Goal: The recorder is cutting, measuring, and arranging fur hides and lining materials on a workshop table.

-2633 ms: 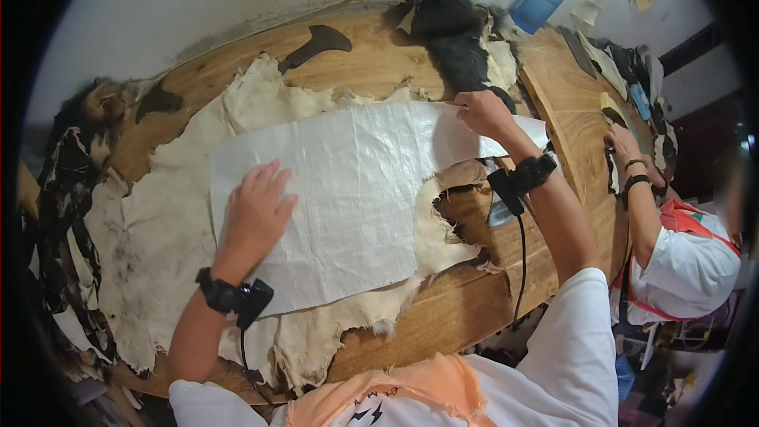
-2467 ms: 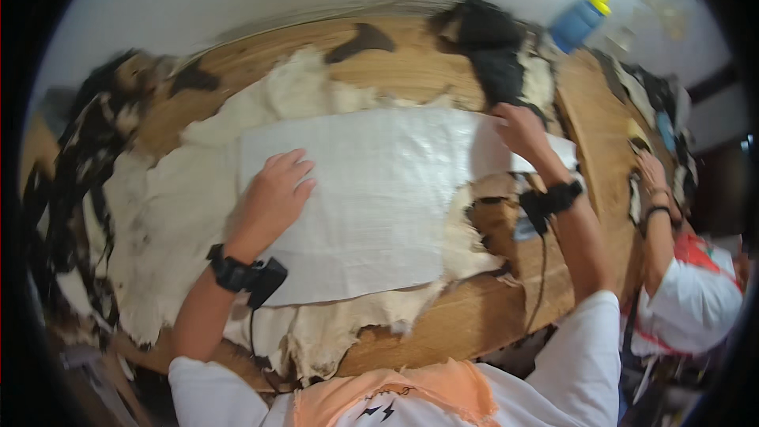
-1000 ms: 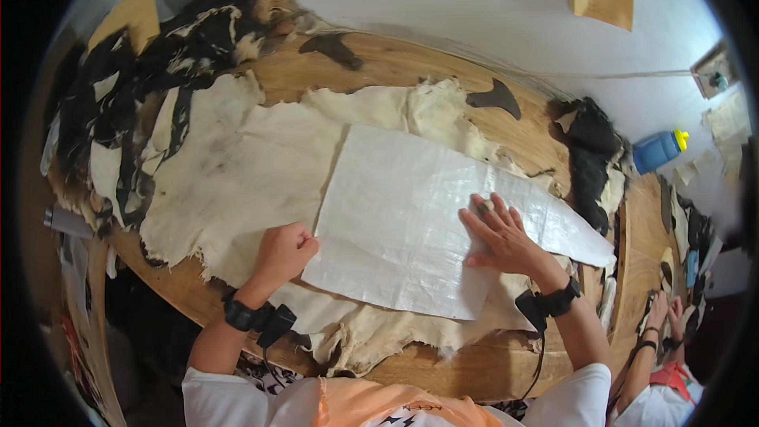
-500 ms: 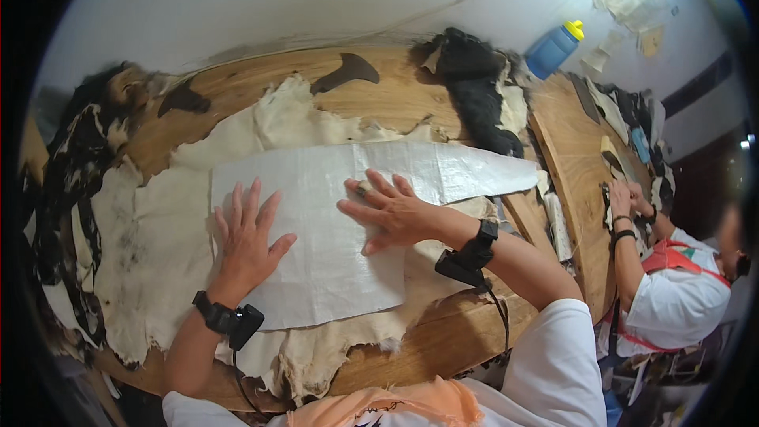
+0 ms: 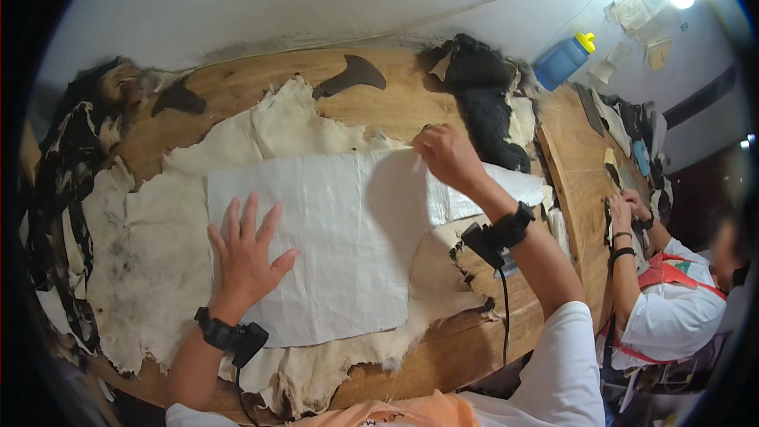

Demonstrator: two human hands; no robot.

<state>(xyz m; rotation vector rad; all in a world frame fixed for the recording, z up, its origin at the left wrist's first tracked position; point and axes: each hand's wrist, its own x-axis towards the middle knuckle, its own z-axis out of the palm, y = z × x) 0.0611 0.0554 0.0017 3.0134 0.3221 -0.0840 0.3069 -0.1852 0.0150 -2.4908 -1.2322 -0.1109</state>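
Note:
A white woven plastic sheet (image 5: pixel 316 253), with a narrow tail toward the right, lies over a pale, ragged-edged animal hide (image 5: pixel 134 269) on the wooden table. My left hand (image 5: pixel 245 257) rests flat on the sheet's left part with fingers spread. At the far edge of the sheet, my right hand (image 5: pixel 448 156) has its fingers bent and pressed together where the sheet meets the hide's edge. Whether they pinch the hide or the sheet is hidden. The right forearm crosses above the sheet's tail. Both wrists carry black strapped devices with cables.
Dark hairy hides (image 5: pixel 482 87) lie at the back, with more heaped at the left edge. Dark flat pieces (image 5: pixel 356 75) sit on the far tabletop (image 5: pixel 277 65). A blue bottle (image 5: pixel 560 63) with a yellow lid stands back right. A co-worker (image 5: pixel 672 300) works at the right.
My right hand has lifted off the middle of the sheet and moved right and away to its far edge, fingers now closed. The left hand stays spread in nearly the same place.

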